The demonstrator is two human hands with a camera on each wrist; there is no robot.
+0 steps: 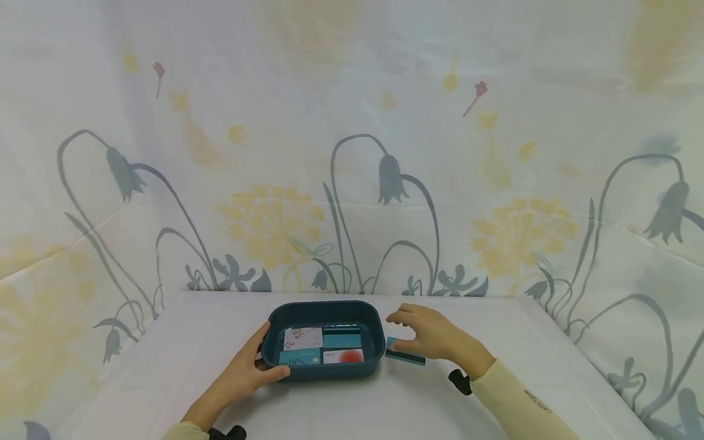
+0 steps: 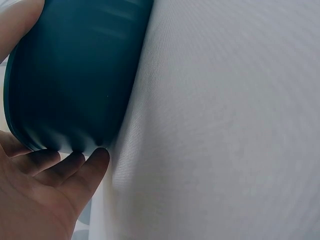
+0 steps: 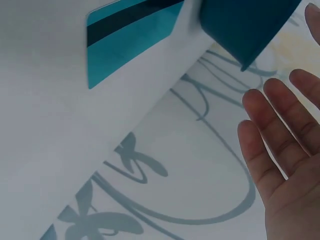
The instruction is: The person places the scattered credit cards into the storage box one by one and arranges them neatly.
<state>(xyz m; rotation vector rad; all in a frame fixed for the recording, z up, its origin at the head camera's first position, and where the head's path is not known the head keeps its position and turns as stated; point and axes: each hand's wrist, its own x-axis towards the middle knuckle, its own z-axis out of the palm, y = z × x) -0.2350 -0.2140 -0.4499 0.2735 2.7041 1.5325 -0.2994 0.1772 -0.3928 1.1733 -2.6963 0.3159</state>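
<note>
A dark teal plastic basin (image 1: pixel 335 372) stands on the table, with several cards lying flat inside it. Among them are a white card with a pink pattern (image 1: pixel 303 338) and a white card with a red circle (image 1: pixel 343 356); the others are teal. My left hand (image 1: pixel 242 370) grips the basin's left end, thumb at the front corner and fingertips against the wall (image 2: pixel 75 90). Just right of the basin, a teal card with a black stripe (image 3: pixel 132 50) lies on the table. Over that card hovers my right hand (image 1: pixel 431 333), its fingers spread and holding nothing.
A white cloth covers the table (image 1: pixel 429 409). Behind its far edge hangs a pale curtain (image 1: pixel 352 91) printed with grey and yellow flowers. A black strap (image 1: pixel 459 382) shows at the right wrist.
</note>
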